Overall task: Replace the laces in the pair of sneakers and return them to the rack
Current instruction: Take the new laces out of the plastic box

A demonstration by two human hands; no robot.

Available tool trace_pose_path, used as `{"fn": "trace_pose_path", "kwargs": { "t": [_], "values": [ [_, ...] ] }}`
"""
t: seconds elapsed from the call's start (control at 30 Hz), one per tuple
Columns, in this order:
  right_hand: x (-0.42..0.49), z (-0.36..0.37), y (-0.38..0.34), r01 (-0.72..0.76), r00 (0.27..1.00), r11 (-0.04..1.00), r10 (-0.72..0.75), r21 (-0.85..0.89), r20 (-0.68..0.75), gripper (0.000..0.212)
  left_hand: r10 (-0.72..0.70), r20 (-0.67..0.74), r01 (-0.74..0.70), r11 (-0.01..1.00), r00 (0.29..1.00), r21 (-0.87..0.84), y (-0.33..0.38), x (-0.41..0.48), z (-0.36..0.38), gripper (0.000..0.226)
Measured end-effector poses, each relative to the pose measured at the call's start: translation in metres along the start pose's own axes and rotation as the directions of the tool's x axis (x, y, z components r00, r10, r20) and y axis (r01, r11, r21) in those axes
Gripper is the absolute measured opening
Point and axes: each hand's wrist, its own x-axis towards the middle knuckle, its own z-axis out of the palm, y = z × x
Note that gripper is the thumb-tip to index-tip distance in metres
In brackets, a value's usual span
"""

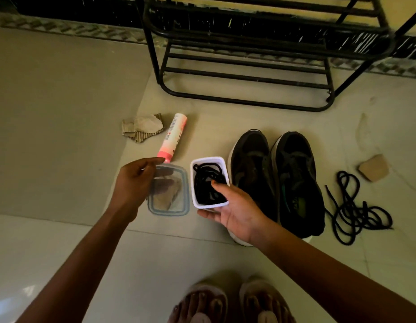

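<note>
Two dark sneakers (pixel 277 180) without laces stand side by side on the floor, toes toward the black metal rack (pixel 246 57). A loose tangle of black laces (pixel 356 210) lies to their right. My right hand (pixel 235 210) grips a small white container (pixel 208 159) that holds coiled black laces (pixel 206 180), thumb on its rim. My left hand (pixel 134 183) holds the clear, blue-edged lid (pixel 172 194) just left of the container.
A pink and white tube (pixel 172 138) lies on the tiled floor beside torn cardboard (pixel 141 127). Another cardboard scrap (pixel 373 167) lies far right. My feet in sandals (pixel 230 304) are at the bottom edge.
</note>
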Motion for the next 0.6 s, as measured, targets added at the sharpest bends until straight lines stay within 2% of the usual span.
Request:
{"fn": "trace_pose_path", "kwargs": {
  "t": [0.07,0.17,0.23,0.33,0.43,0.5,0.57,0.6],
  "values": [
    [0.004,-0.001,0.007,0.025,0.995,0.998,-0.031,-0.063,-0.091,0.01,0.036,-0.029,-0.032,0.992,0.999,0.126,-0.01,0.006,-0.007,0.026],
    [0.006,0.0,0.016,0.021,0.992,0.983,-0.042,-0.182,-0.115,0.008,0.049,-0.033,-0.038,0.96,0.998,0.277,-0.033,0.012,-0.021,0.022],
    [0.01,0.001,0.025,-0.001,0.985,0.965,-0.045,-0.264,-0.168,0.015,0.066,-0.04,-0.049,0.941,0.997,0.335,-0.05,0.013,-0.027,0.023],
    [0.018,-0.001,0.042,-0.047,0.962,0.886,-0.084,-0.461,-0.259,0.027,0.102,-0.076,-0.062,0.911,0.992,0.409,-0.064,0.013,-0.03,0.023],
    [0.018,-0.004,0.053,-0.069,0.949,0.797,-0.133,-0.6,-0.286,0.024,0.159,-0.101,-0.082,0.844,0.982,0.529,-0.068,0.01,-0.027,0.021],
    [0.016,-0.004,0.056,-0.064,0.944,0.768,-0.16,-0.637,-0.288,0.023,0.258,-0.125,-0.119,0.755,0.958,0.645,-0.067,0.004,-0.023,0.018],
    [0.013,-0.005,0.059,-0.035,0.94,0.741,-0.203,-0.67,-0.273,0.025,0.438,-0.08,-0.263,0.665,0.895,0.699,-0.064,-0.002,-0.017,0.017],
    [0.011,-0.005,0.06,-0.021,0.94,0.716,-0.223,-0.698,-0.257,0.028,0.513,-0.013,-0.36,0.621,0.859,0.697,-0.061,-0.004,-0.011,0.017]
  ]
}}
